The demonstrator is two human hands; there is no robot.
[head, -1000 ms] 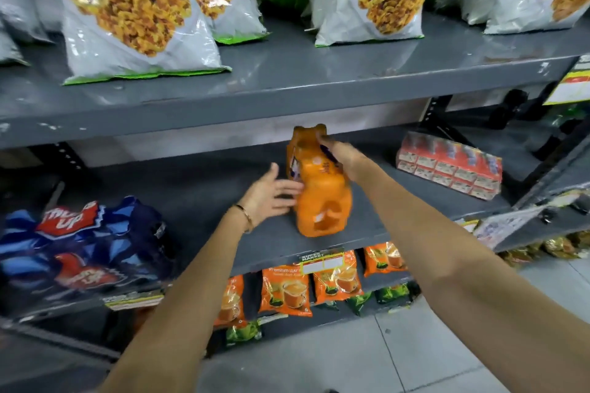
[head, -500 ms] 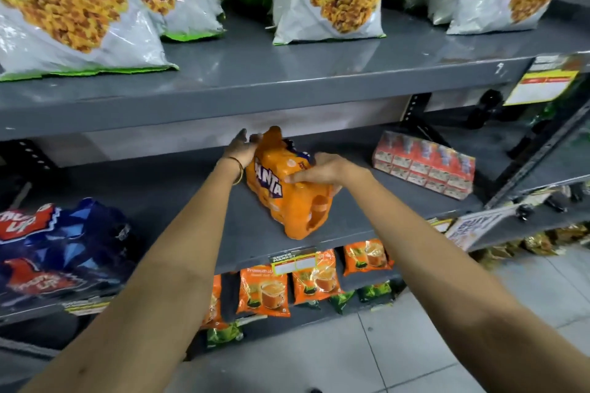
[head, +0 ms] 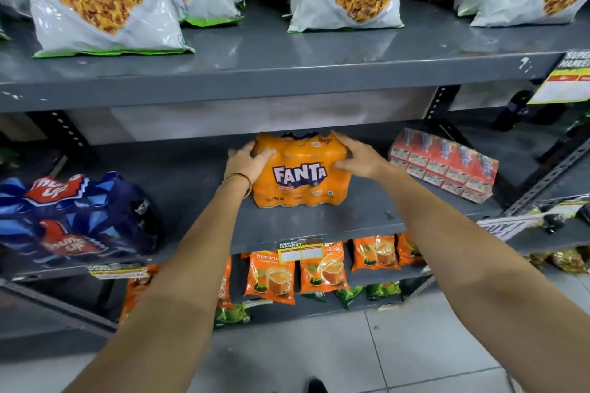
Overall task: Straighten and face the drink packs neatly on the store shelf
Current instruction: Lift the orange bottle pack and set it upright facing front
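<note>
Fanta pack stands upright mid-shelf, label facing out, set back from the front edge. Left hand clasps its left top corner; right hand presses its right top, so both hold the pack. Risk, as I judge it: the shrink-wrap is slick and the grip sits high, so a pull forward could tip the pack onto its face or skew it again. Thums Up pack sits at the shelf's left end and looks crumpled; red cartons lie angled at right, unfaced.
</note>
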